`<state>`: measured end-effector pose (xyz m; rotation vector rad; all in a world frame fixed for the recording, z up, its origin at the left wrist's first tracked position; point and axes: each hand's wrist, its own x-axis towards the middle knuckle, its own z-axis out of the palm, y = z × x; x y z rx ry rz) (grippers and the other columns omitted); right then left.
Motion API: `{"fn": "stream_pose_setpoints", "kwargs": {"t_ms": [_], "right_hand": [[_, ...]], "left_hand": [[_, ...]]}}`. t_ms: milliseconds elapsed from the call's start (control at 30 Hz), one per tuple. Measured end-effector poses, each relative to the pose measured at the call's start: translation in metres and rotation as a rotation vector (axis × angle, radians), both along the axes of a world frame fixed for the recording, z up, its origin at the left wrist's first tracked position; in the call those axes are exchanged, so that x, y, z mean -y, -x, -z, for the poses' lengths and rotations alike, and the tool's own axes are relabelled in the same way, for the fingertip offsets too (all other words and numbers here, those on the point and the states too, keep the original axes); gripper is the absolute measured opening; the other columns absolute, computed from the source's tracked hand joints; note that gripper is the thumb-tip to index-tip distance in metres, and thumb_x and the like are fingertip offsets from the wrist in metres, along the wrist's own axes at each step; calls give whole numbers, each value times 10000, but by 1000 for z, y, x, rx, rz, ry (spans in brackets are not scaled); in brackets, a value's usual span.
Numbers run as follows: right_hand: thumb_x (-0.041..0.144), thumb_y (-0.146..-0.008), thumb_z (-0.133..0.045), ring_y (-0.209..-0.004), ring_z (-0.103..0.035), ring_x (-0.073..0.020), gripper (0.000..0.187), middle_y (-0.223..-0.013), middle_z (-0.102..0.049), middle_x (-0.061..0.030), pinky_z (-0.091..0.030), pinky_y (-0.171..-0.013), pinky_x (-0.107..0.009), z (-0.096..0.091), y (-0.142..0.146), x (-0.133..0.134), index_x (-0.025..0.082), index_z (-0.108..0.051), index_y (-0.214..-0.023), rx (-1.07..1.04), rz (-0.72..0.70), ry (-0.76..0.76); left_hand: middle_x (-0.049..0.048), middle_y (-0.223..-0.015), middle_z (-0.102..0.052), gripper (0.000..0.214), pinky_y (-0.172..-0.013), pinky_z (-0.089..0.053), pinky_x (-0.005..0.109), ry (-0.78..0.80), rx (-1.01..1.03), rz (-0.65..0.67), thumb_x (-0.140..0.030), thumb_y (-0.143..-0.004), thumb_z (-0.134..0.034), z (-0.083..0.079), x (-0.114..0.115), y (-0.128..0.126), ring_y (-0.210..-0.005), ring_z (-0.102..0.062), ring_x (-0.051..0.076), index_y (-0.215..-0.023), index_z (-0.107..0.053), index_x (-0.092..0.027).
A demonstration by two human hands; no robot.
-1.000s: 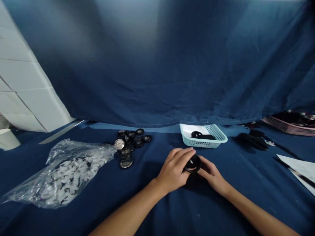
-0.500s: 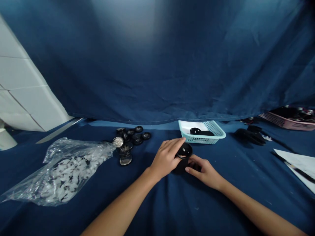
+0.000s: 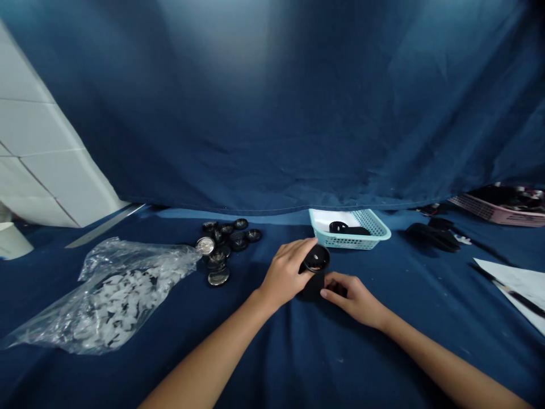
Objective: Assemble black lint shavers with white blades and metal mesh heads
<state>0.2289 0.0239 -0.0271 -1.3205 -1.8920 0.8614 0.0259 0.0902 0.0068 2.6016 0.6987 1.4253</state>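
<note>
A black cylindrical part [image 3: 313, 288] with a round, shiny, hollow top [image 3: 317, 258] stands between my hands over the blue cloth. My left hand [image 3: 288, 272] is closed round the left side of its top, fingers stretched along the far rim and thumb at the near side. At its lower right, my right hand [image 3: 354, 296] has curled fingers and thumb against the part's side; what lies in the dark gap inside that grip is hidden. Beyond my hands, a light-blue basket [image 3: 351, 243] contains a black ring-shaped piece [image 3: 338, 227] and other dark pieces.
On the left lie several black round caps [image 3: 238, 241], a silver perforated disc [image 3: 205, 245] and a clear bag [image 3: 114, 307] of small white pieces. To the right are black items [image 3: 434, 236], white paper [image 3: 517, 284] with a pen, and a pink basket [image 3: 498, 211]. A blue curtain [image 3: 272, 113] hangs behind.
The round top of the black part has shifted slightly left and tilted in my left hand. Both hands stay almost where they were.
</note>
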Motion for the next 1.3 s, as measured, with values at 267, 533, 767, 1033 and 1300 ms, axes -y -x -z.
{"fn": "stream_pose_setpoints", "kwargs": {"t_ms": [267, 533, 767, 1033, 1300], "right_hand": [[393, -902, -599, -682, -547, -150, 191, -775, -631, 3, -421, -633, -278, -2, 2, 1, 202, -610, -889, 1, -1, 9], [395, -898, -604, -678, -553, -152, 193, -771, -635, 0, -431, -638, -285, -1, 1, 0, 203, -617, -891, 7, 3, -4], [404, -898, -606, -703, -589, -162, 200, -799, -662, -9, -456, -644, -285, 0, 0, 1, 205, -625, -905, 14, 1, -19], [406, -868, -652, -697, -608, -165, 197, -777, -671, -5, -465, -647, -287, -1, 1, 5, 211, -625, -852, 41, 18, -78], [455, -832, -685, -680, -600, -171, 262, -755, -657, -18, -469, -645, -305, 3, 1, 9, 201, -627, -806, 92, 35, -126]], "left_hand": [[67, -1300, -635, 577, -1020, -492, 427, 50, -64, 26, -148, -847, -662, -8, -2, 1, -1208, -594, 233, -1378, -465, -256], [60, -1373, -586, 741, -1064, -460, 466, 176, -214, 127, -174, -736, -782, -27, -4, 11, -1275, -545, 256, -1394, -459, -280], [55, -1344, -611, 668, -1072, -463, 461, 352, -261, 245, -233, -714, -812, -61, -1, 25, -1252, -570, 258, -1330, -559, -276], [26, -1278, -657, 475, -1065, -469, 398, 434, -221, 304, -62, -796, -600, -75, 5, 28, -1204, -605, 213, -1227, -637, -258], [10, -1275, -647, 568, -1059, -458, 417, 570, -246, 429, 30, -749, -503, -77, 7, 27, -1215, -585, 206, -1215, -615, -276]]}}
